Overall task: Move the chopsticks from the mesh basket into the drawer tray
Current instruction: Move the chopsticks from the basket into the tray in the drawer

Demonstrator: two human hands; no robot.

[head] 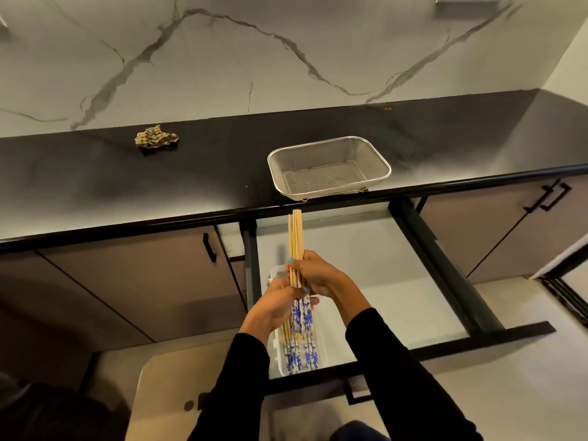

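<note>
A bundle of wooden chopsticks [295, 235] with blue-and-white patterned ends is held above the open drawer. My right hand [315, 275] is closed around the bundle's middle, bare tips pointing toward the counter. My left hand [278, 305] cups the bundle's patterned lower part from the left. Below the hands lies a white tray [274, 351] at the drawer's left side, with several more patterned chopsticks [310, 356] lying lengthwise in it. The mesh basket [329, 165] stands on the black counter near its front edge, with nothing visible inside it.
The drawer [397, 281] is pulled out wide, pale floor to the right of the tray. A crumpled checked cloth [156, 140] lies on the counter at the back left. Cabinet doors with black handles flank the drawer. A pale stool or box stands below left.
</note>
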